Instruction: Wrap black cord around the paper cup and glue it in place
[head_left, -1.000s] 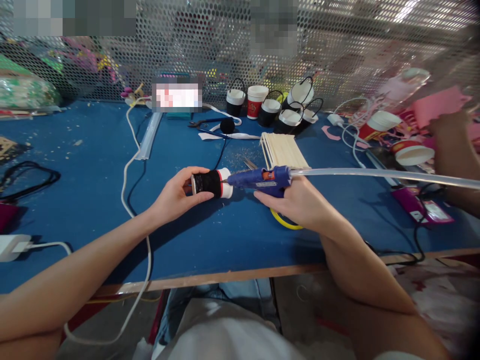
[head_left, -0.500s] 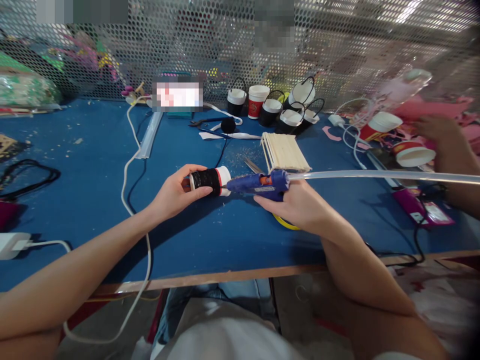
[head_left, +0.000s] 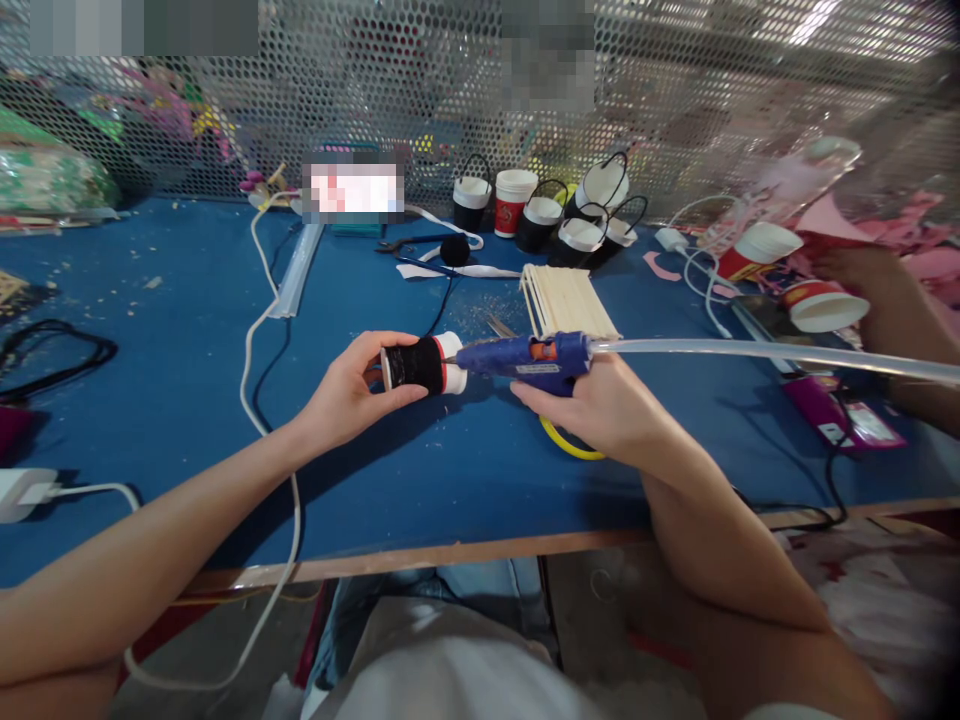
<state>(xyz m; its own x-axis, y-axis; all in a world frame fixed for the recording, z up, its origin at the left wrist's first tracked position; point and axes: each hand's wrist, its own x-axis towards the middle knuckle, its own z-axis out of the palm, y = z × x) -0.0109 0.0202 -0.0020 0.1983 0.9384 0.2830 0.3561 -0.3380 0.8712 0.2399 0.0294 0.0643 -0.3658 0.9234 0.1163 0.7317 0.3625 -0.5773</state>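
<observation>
My left hand (head_left: 360, 392) is wrapped round a paper cup (head_left: 417, 367) lying on its side, its lower part wound with black cord, a red band and white rim showing at the right. My right hand (head_left: 600, 400) grips a blue glue gun (head_left: 529, 362), whose tip meets the cup near the edge of the black winding. A clear glue stick (head_left: 750, 348) runs out of the gun's back to the right. Black cord trails from the cup up to a small black ball (head_left: 454, 250). Scissors with a yellow handle (head_left: 566, 440) lie partly under my right hand.
Behind stand several black-wrapped cups (head_left: 540, 222) and a red cup (head_left: 515, 203), near a bundle of pale sticks (head_left: 570, 300). A white cable (head_left: 247, 370) crosses the left side. At right, another person's arm (head_left: 892, 320) is near pink material and a purple packet (head_left: 840, 412).
The glue gun has shifted slightly right and up along the cup's edge. The cup has turned a little in my left hand. The other person's hand has moved at the pink material.
</observation>
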